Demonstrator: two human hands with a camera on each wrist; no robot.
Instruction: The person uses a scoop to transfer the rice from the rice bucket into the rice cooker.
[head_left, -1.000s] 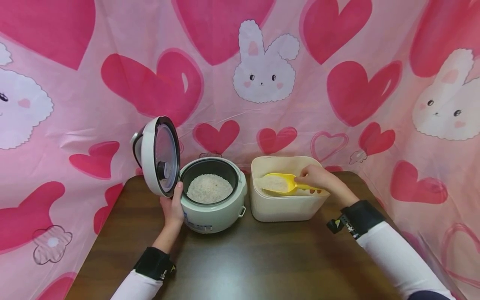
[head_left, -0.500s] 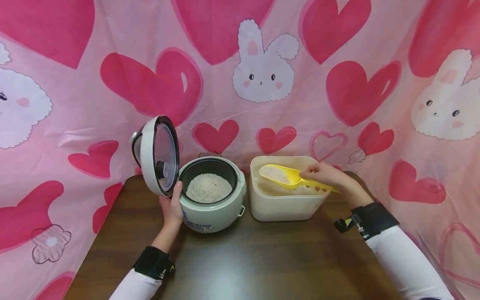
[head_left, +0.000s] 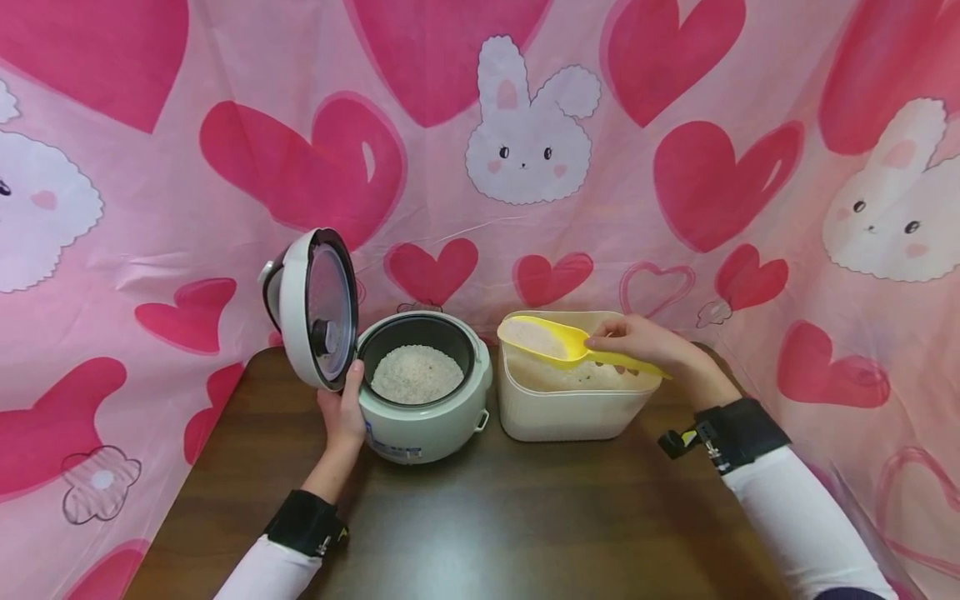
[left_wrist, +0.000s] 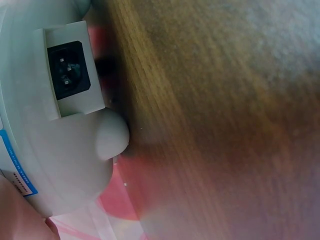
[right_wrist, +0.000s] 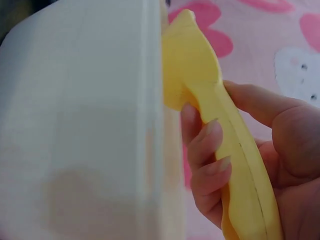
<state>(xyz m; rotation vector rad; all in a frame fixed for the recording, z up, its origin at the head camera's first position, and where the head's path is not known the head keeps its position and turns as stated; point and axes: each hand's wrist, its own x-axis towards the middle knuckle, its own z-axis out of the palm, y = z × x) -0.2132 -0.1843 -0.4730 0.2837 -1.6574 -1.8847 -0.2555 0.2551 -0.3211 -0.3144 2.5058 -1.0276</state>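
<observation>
My left hand (head_left: 342, 414) rests against the left side of the pale green rice cooker (head_left: 420, 433), thumb up beside the rim and the raised lid (head_left: 298, 312). Its other fingers are mostly hidden behind the lid. White rice (head_left: 417, 375) lies in the cooker's dark inner pot (head_left: 450, 333). My right hand (head_left: 637, 340) grips the handle of a yellow scoop (head_left: 573, 348), fingers wrapped round it in the right wrist view. Pale grains (head_left: 531, 336) fill the scoop's bowl, which is over the left part of the cream bin (head_left: 573, 417). More grain (head_left: 547, 379) shows inside the bin.
Both containers stand side by side at the back of the dark wooden table (head_left: 480, 525). A pink curtain (head_left: 442, 200) with hearts and rabbits hangs behind. A power socket (left_wrist: 70, 70) sits on the cooker's side in the left wrist view.
My right hand has lifted the loaded scoop out of the bin's grain and then moved it left, toward the cooker. The left hand and lid have stayed put.
</observation>
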